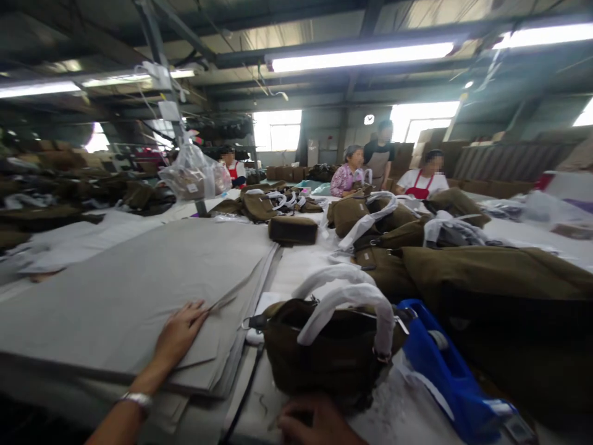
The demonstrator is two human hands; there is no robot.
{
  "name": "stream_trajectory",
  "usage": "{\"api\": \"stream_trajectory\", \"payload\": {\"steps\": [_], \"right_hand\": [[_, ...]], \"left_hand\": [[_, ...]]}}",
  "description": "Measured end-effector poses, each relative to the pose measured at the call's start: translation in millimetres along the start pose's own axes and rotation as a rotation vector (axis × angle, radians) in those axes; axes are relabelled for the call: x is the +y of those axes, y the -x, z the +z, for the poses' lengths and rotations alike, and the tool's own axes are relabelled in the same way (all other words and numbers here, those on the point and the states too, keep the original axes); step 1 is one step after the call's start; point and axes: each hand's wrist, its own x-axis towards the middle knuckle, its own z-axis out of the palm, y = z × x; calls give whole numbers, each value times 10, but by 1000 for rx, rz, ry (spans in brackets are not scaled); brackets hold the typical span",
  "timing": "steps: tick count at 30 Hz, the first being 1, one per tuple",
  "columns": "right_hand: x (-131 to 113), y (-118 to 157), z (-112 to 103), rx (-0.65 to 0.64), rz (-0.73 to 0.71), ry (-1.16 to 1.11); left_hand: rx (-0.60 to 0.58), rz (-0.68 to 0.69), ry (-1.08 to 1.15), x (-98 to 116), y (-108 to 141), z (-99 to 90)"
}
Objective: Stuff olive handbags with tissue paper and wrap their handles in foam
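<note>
My left hand (183, 334) lies over a stack of large grey paper sheets (139, 278), its fingers closed on the creased, lifted edge of the top sheet. In front of me an olive-brown handbag (324, 358) stands upright, its two handles (347, 309) wrapped in white paper. Low in the view, my right hand (317, 420) is curled close to the bag's lower front. Dimness and blur hide what its fingers hold, if anything.
Right of the handbag sits a blue tape dispenser (445, 364). More olive bags (500, 278) are heaped behind it, and a small dark pouch (293, 230) stands beyond the paper. A post with a clear plastic bag (189, 170) rises at left. Several people (354, 173) are across the table.
</note>
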Motion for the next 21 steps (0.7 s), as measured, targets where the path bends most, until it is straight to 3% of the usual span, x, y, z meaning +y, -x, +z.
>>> {"api": "stream_trajectory", "payload": {"steps": [7, 11, 17, 21], "right_hand": [[-245, -229, 169, -108, -39, -413], [-490, -520, 275, -71, -20, -688], [-738, -1011, 452, 62, 73, -1104], [-888, -1164, 524, 41, 120, -1219]], "left_hand": [[-1, -79, 0, 98, 8, -347], [-29, -59, -17, 223, 180, -548], [-87, -43, 16, 373, 832, -751], [-204, 153, 234, 609, 1415, -799]]}}
